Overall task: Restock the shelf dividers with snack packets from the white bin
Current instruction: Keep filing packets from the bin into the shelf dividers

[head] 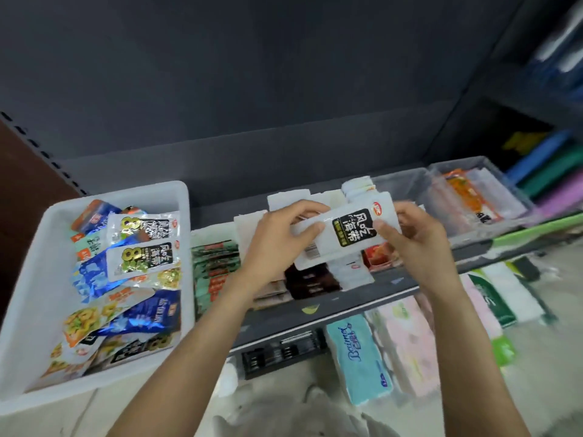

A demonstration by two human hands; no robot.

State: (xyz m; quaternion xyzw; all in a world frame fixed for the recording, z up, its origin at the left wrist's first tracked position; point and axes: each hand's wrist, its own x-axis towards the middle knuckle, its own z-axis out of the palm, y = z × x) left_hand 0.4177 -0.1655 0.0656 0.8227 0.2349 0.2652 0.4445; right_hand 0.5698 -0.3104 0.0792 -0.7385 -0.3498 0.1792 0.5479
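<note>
Both hands hold a small stack of white snack packets (347, 231) with a black label, lifted above the shelf's rows. My left hand (280, 238) grips the stack's left end, thumb on top. My right hand (413, 238) pinches its right end. The white bin (28, 279) stands on the shelf at the left, heaped with several mixed packets in white, blue and yellow-green. Below the hands, divider rows (217, 272) hold upright packets: green-orange ones, dark brown ones, white ones and a red one.
Clear plastic bins (485, 197) with orange and pale packets stand at the shelf's right. The dark shelf front edge (331, 313) runs below the rows. Lower down lie tissue packs (359, 361) in blue, pink and green. A grey back panel rises behind.
</note>
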